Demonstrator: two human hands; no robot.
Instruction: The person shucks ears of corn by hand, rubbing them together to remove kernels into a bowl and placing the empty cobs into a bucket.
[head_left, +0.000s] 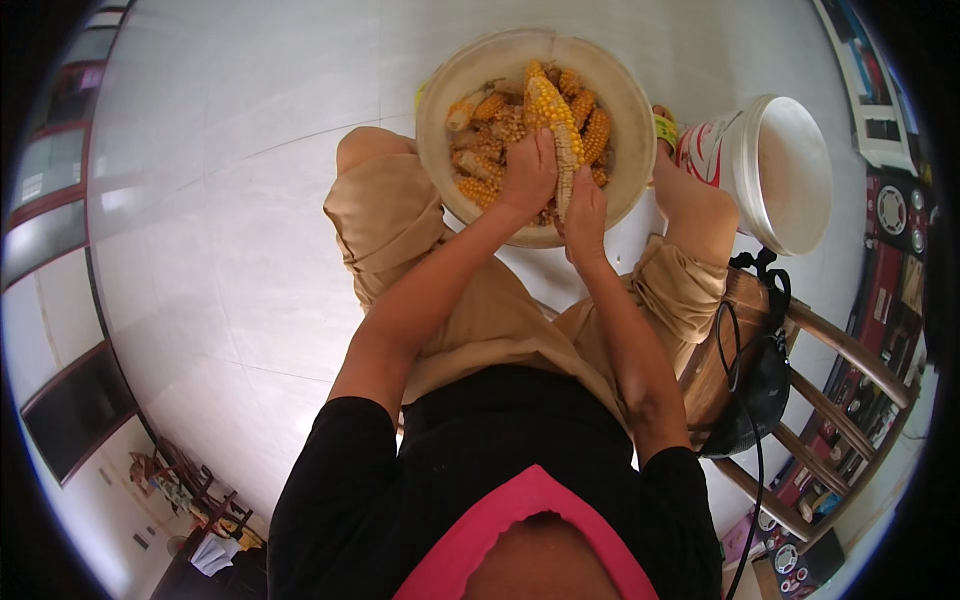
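Observation:
A partly shelled corn cob points away from me over a round pale plastic tub. Its far end bears yellow kernels, while the near part is stripped bare. My left hand grips the cob from the left, fingertips against its middle. Around the bare near end closes my right hand, lower and to the right. Beneath both hands, the tub holds several corn cobs, some with kernels and some partly bare. My wrists and hands hide the tub's near contents.
A white bucket stands to the right by my foot. A wooden chair with a black bag on its seat is at my right side. A black cable hangs from there. Pale tiled floor lies left; speakers line the right.

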